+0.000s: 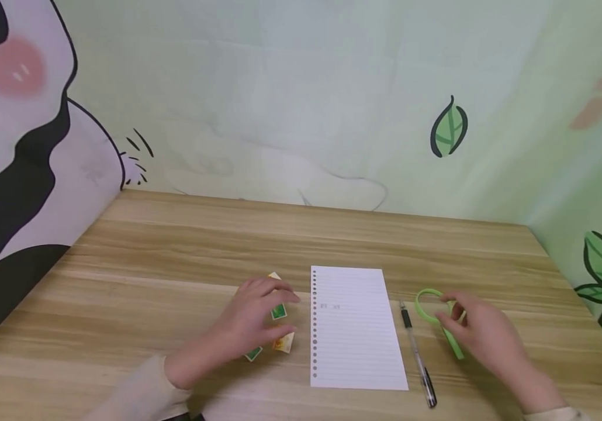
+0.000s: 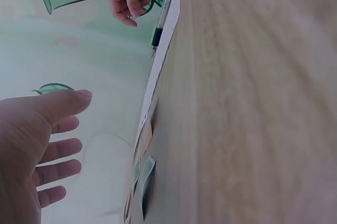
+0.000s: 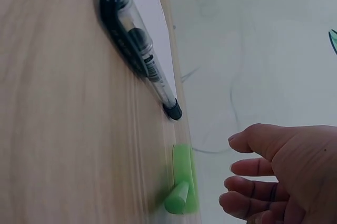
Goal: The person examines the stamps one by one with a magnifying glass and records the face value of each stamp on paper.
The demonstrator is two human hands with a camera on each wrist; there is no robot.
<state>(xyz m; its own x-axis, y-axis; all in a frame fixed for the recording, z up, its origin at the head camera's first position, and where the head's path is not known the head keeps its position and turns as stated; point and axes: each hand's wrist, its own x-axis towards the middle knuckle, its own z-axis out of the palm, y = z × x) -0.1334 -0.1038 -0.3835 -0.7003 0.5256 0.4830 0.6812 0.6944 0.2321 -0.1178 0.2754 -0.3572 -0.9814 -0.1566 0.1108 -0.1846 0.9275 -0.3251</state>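
Note:
My left hand, fingers spread and slightly bent, hovers over several small stamp-like cards. A green card and a yellow-orange card show between its thumb and fingers; another green card lies under the wrist side. Gap and bare fingers in the left wrist view show it grips nothing. Above a green magnifying glass is my right hand, loosely curved. The right wrist view shows its fingertips apart from the green handle, holding nothing.
A lined, hole-punched sheet lies between the hands, with two faint small marks near its upper left. Just right of it rests a black-capped clear pen. The wooden table meets a painted wall covering at the back.

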